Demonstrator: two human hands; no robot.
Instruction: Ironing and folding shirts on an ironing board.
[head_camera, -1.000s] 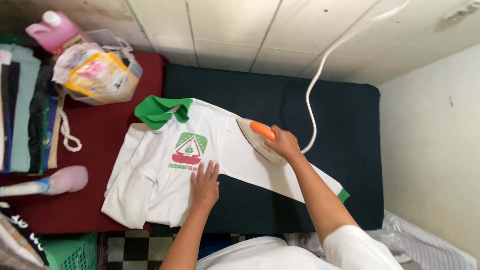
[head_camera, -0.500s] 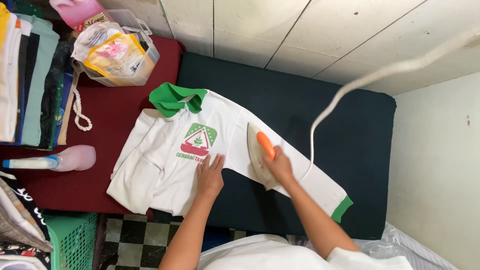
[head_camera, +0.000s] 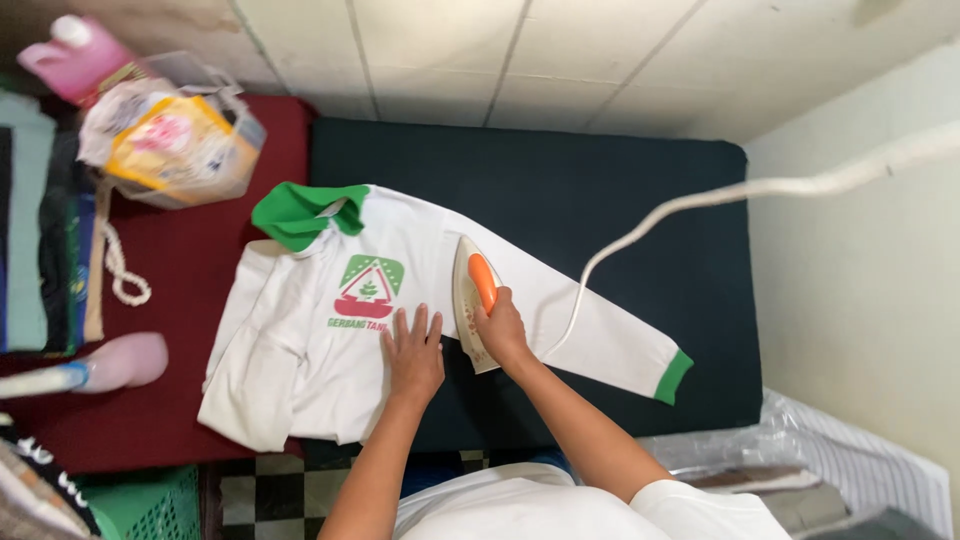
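- Dark padded ironing surface (head_camera: 620, 200) carries a white long-sleeved shirt with green collar and cuffs (head_camera: 300, 350), spread flat, one sleeve running out to the right.
- Cream iron with orange handle (head_camera: 472, 310) sits on the sleeve's shoulder end; slow strokes along the sleeve would likely press it best.
- Right hand (head_camera: 502, 330) wraps the handle, fingers closed.
- Left hand (head_camera: 413, 352) lies open, palm down, pinning the cloth, holding nothing.
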